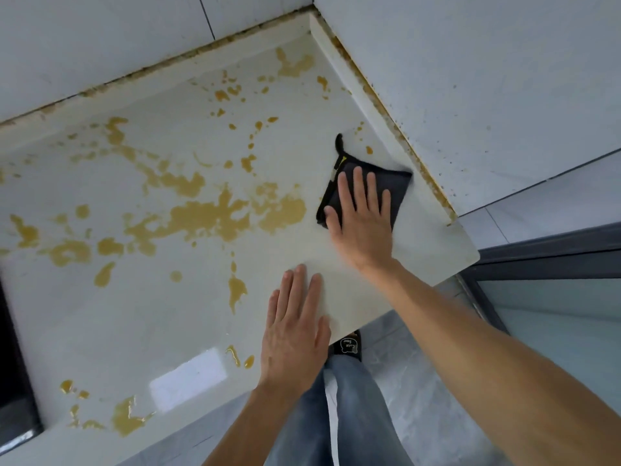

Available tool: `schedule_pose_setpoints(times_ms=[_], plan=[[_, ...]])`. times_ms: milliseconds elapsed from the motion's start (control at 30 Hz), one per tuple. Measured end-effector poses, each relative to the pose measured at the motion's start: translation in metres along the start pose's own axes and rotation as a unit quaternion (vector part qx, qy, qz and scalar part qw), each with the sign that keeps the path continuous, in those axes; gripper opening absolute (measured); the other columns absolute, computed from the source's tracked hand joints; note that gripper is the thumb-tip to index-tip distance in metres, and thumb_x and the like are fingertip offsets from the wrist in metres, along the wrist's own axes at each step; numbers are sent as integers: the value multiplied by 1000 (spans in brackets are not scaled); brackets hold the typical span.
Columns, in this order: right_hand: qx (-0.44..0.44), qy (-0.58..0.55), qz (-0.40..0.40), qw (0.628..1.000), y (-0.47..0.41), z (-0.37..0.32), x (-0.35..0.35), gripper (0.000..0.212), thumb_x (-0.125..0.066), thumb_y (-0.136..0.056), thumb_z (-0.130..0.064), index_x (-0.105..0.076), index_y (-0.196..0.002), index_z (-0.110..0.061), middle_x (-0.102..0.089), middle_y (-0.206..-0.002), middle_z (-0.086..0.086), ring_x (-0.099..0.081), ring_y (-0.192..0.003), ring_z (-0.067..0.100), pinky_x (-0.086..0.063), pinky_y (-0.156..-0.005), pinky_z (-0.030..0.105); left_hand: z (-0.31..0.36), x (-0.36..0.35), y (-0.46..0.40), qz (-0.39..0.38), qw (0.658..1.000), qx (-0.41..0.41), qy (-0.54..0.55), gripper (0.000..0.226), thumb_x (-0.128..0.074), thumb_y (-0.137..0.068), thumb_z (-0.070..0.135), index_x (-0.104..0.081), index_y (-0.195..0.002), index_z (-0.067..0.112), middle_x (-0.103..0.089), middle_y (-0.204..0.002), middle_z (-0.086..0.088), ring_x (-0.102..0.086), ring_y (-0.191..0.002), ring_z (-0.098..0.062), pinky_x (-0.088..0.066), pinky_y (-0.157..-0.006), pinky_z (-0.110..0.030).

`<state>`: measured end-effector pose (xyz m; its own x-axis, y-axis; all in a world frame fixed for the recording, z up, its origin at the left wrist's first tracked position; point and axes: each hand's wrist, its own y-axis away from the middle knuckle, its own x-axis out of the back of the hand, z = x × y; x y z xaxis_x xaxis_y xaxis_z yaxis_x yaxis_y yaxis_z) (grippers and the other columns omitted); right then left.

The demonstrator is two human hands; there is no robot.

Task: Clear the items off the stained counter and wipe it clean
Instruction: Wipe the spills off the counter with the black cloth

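A white counter [141, 307] is splashed with several yellow-brown stains [215, 213], thickest across its middle. A folded dark grey cloth [393, 178] with a black hanging loop lies near the counter's right end, close to the wall. My right hand [361, 216] presses flat on the cloth, fingers spread. My left hand [295, 331] rests flat on the counter's front edge, fingers apart, holding nothing. The patch of counter around the cloth looks free of stains.
Tiled walls [470, 79] meet in a corner at the back right, with grimy seams along the counter. A dark cooktop edge [13, 381] sits at the far left. A dark window or door frame [537, 260] runs at the right. My jeans and slipper show below.
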<state>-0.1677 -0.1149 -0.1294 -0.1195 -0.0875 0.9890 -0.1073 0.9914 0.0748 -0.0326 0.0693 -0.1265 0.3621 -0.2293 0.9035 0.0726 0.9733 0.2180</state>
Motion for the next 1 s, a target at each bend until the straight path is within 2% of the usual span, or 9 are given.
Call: schedule_pose_setpoints(times_ms=[100,167,300,467,567,633,767,900,1000], plan=[[125,11,-22,992,34,23,-2,66,-26,-108,-56,-16,-166,-25,-8,-174,3,-4,-161,24,-13,-128,53,4,-1,-1,7,1000,12,-4,70,-40,-103,33,-17,-168,21,2,-178,-2,6,-165,-22,-9,-133,-45],[164,11,-40,986,41,48,1,66,-26,-108,-57,-13,-166,-28,-5,-174,0,-1,-161,21,-13,-128,52,5,-3,-1,14,1000,19,-4,72,-43,-102,32,-19,-168,21,1,-178,-2,5,-165,-22,-7,-133,-44],[178,21,-68,982,10,75,11,64,-20,-109,-54,-9,-166,-28,-3,-174,-1,1,-161,21,-12,-128,52,7,-7,-1,29,999,24,-7,74,-47,-98,28,-23,-167,19,-4,-178,-3,1,-165,-24,-8,-131,-45],[156,13,-68,985,-62,56,15,65,-19,-109,-53,-8,-167,-25,-1,-174,2,1,-161,24,-7,-129,50,24,-9,-2,34,997,69,3,76,-39,-95,24,-19,-168,21,-2,-178,-4,3,-165,-25,-17,-132,-54],[135,18,-64,989,-76,34,13,67,-18,-108,-52,-9,-167,-22,-4,-174,7,-3,-161,30,-8,-128,54,39,-10,-11,61,991,116,16,79,-40,-93,22,-18,-168,20,-1,-178,-3,4,-165,-26,-10,-131,-54],[168,21,-67,983,-63,33,11,67,-18,-109,-52,-8,-167,-21,-2,-174,7,-2,-161,30,-8,-128,55,47,-10,-22,80,984,156,22,76,-43,-96,24,-19,-168,18,-3,-178,-4,4,-165,-26,-7,-131,-53],[295,24,-85,952,-11,67,9,66,-21,-110,-53,-8,-167,-22,2,-174,4,3,-161,27,-11,-128,55,59,-15,-38,107,974,201,15,70,-39,-100,28,-23,-168,15,-8,-177,-6,0,-165,-25,-10,-132,-57],[314,43,-100,943,13,79,7,66,-22,-109,-49,-5,-167,-21,5,-174,5,4,-161,30,-15,-126,60,61,-24,-41,125,970,206,-16,73,-37,-97,29,-24,-167,14,-10,-177,-8,-5,-165,-28,-16,-130,-61],[355,39,-90,930,0,48,2,65,-23,-109,-49,-9,-167,-22,0,-174,5,0,-161,30,-12,-126,59,58,-29,-41,142,968,204,-17,74,-42,-96,30,-26,-167,14,-10,-177,-7,-6,-165,-28,-16,-129,-60]])
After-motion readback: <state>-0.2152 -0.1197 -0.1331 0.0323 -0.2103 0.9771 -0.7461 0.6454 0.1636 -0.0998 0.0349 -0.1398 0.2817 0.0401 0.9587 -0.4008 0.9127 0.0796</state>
